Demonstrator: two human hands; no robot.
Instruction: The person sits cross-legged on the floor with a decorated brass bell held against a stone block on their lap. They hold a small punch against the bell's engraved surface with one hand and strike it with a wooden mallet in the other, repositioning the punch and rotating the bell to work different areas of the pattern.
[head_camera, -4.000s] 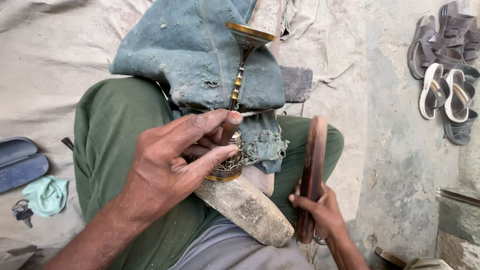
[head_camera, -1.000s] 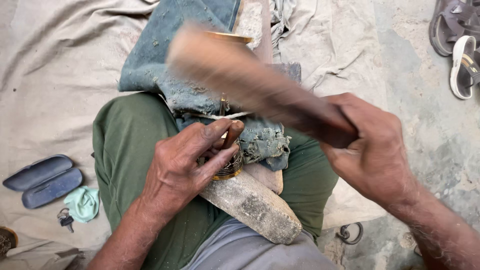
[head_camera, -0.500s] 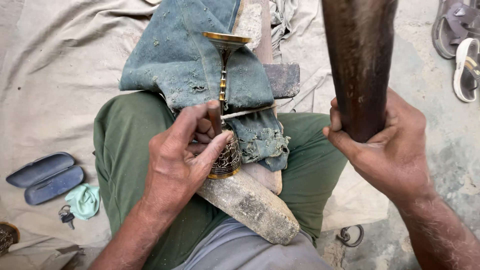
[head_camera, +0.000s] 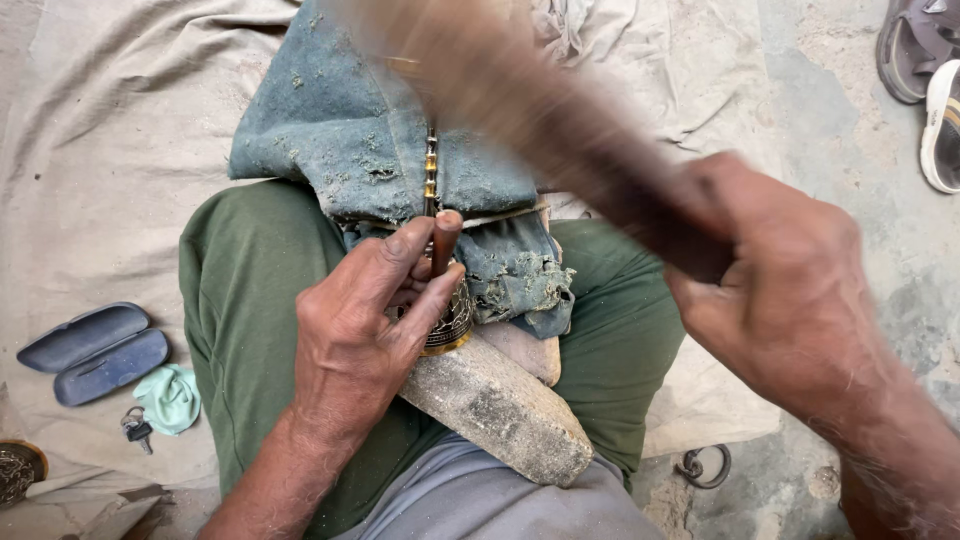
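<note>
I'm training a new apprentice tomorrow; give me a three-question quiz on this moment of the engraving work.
1. True or false: the left hand pinches a small punch against the brass goblet.
2. What does the right hand grip? A) a file B) a wooden mallet C) pliers
3. What lies under the goblet's patterned end, on the lap?

Key: 1 true; 2 B; 3 a stone block.
</note>
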